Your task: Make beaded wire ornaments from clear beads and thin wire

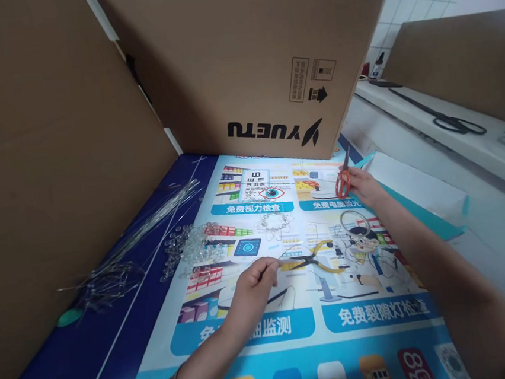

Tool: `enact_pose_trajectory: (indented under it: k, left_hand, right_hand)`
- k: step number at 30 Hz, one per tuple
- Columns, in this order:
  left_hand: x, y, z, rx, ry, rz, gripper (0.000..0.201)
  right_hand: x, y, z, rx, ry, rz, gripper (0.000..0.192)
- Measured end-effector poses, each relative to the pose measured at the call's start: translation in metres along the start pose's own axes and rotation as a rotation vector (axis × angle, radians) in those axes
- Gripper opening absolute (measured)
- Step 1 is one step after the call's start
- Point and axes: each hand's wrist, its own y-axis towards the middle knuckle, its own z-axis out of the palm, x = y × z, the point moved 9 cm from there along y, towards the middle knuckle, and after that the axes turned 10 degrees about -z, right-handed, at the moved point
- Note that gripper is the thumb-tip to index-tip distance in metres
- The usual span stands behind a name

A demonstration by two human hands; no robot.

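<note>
My left hand (253,285) pinches a thin clear wire (286,259) above the printed poster (293,328) that covers the table. Yellow-handled pliers (317,259) lie just right of that hand. A pile of clear beads (191,249) sits to its upper left, and a small beaded wire piece (276,223) lies beyond. My right hand (362,186) reaches far right and grips red-handled scissors (344,177) near the cardboard box.
A cardboard box marked YUETU (245,65) stands at the back. A cardboard panel (43,144) walls the left side. A bundle of thin wires (141,236) lies along it. Black scissors (451,119) rest on the white bench at right.
</note>
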Motion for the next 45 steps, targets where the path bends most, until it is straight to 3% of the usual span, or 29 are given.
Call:
enact_pose_trajectory:
  k: [4, 8, 10, 14, 16, 18, 23, 31, 45]
  left_hand:
    - [0.001, 0.000, -0.001, -0.020, -0.045, -0.014, 0.030]
    - [0.001, 0.000, -0.007, -0.067, -0.074, 0.000, 0.028]
    - [0.000, 0.000, -0.009, -0.087, -0.043, 0.017, 0.026]
    - [-0.009, -0.004, -0.010, -0.102, 0.073, 0.093, 0.022]
    - [-0.014, -0.007, -0.008, -0.099, 0.129, 0.138, 0.022]
    - [-0.019, -0.012, -0.006, -0.101, 0.179, 0.192, 0.022]
    - [-0.027, -0.025, -0.002, -0.146, 0.322, 0.331, 0.021]
    - [-0.031, -0.036, 0.009, -0.138, 0.486, 0.571, 0.023]
    - [-0.028, -0.039, 0.021, -0.067, 0.617, 0.619, 0.023]
  right_hand:
    - [0.025, -0.017, 0.003, -0.059, 0.076, 0.017, 0.046]
    - [0.062, -0.066, 0.013, -0.136, 0.239, 0.091, 0.045]
    - [0.083, -0.103, 0.033, -0.049, 0.273, 0.128, 0.046]
    - [0.118, -0.182, 0.098, 0.309, 0.411, 0.243, 0.046]
    - [0.130, -0.211, 0.129, 0.478, 0.443, 0.287, 0.034]
    - [0.135, -0.225, 0.148, 0.559, 0.422, 0.309, 0.029]
    - [0.143, -0.221, 0.169, 0.594, 0.355, 0.275, 0.030]
    - [0.142, -0.213, 0.180, 0.527, 0.292, 0.217, 0.029]
    - [0.148, -0.212, 0.180, 0.491, 0.345, 0.225, 0.028]
